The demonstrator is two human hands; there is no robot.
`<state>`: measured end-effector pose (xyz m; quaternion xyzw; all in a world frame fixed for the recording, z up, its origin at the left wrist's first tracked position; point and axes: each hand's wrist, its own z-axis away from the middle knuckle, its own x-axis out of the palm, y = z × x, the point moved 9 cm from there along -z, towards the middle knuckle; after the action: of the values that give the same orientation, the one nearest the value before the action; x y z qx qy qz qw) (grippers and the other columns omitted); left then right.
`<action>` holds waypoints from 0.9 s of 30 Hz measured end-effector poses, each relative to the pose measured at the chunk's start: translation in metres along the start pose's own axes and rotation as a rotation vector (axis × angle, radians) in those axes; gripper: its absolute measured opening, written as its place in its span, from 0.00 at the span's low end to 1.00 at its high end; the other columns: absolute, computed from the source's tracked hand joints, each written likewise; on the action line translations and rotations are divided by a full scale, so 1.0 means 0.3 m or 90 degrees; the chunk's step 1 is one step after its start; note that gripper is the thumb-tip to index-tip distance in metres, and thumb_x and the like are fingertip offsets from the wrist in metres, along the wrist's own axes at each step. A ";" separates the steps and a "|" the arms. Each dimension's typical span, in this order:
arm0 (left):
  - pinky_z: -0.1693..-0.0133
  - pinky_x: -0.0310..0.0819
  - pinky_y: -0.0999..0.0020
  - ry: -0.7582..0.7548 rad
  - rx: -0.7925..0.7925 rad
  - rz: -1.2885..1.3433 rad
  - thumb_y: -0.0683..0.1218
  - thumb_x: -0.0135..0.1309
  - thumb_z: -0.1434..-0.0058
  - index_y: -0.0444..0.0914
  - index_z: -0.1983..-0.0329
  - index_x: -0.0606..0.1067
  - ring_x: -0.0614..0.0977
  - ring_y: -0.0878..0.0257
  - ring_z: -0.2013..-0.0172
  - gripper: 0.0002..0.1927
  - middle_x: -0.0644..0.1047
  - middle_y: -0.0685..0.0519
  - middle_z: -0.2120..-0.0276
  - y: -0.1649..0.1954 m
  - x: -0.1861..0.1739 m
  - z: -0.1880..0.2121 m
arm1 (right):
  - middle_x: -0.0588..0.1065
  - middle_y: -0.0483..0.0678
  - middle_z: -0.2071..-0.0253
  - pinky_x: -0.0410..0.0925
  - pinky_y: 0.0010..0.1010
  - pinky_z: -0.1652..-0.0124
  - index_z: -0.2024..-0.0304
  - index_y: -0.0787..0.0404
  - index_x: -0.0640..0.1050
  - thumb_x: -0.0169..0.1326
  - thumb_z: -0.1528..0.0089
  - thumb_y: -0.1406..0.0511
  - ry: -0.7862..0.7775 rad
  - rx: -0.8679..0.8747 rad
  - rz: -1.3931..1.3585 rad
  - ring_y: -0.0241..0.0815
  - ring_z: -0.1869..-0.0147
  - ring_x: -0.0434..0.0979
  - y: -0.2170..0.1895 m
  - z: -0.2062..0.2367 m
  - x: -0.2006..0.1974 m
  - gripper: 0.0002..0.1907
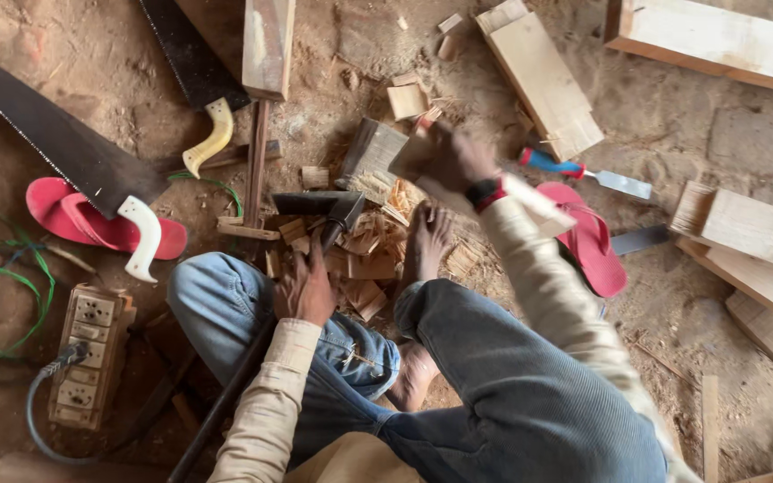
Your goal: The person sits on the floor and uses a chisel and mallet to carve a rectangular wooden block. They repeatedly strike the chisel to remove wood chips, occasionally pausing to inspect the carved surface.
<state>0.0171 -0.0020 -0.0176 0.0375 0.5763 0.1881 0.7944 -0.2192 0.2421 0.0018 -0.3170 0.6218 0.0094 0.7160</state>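
**Person sitting on the ground among wood pieces, with an adze and a wooden block**

The person sits on the sandy floor with bent knees in blue jeans. The left hand (304,288) is closed around the dark handle of the adze (322,207), just below its metal head; the head lies over the heap of wood chips (378,237) between the legs. The right hand (452,159) is stretched forward and grips a wooden block (373,156), which stands tilted at the far edge of the chips. This hand is blurred, so I cannot tell exactly how the fingers lie on the block. One bare foot (425,241) rests on the chips, just beside the block.

On the left lie two saws (64,143) with pale handles, a red sandal (91,224) and a socket board (89,353) with a cable. On the right lie a second red sandal (590,241), a chisel (583,172) with a blue and red handle, and several planks (547,80).
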 end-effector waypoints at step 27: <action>0.83 0.67 0.74 -0.186 0.122 0.905 0.54 0.39 0.25 0.39 0.43 0.65 0.71 0.72 0.83 0.16 0.70 0.58 0.76 0.235 -0.396 -0.182 | 0.68 0.45 0.73 0.62 0.40 0.76 0.66 0.57 0.65 0.67 0.47 0.41 -0.077 0.200 0.119 0.41 0.76 0.67 0.198 0.085 0.236 0.34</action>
<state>-0.0832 0.0139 0.0906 0.4963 0.3146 0.6001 0.5427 -0.2047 0.2745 -0.0872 -0.1411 0.5982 -0.0021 0.7888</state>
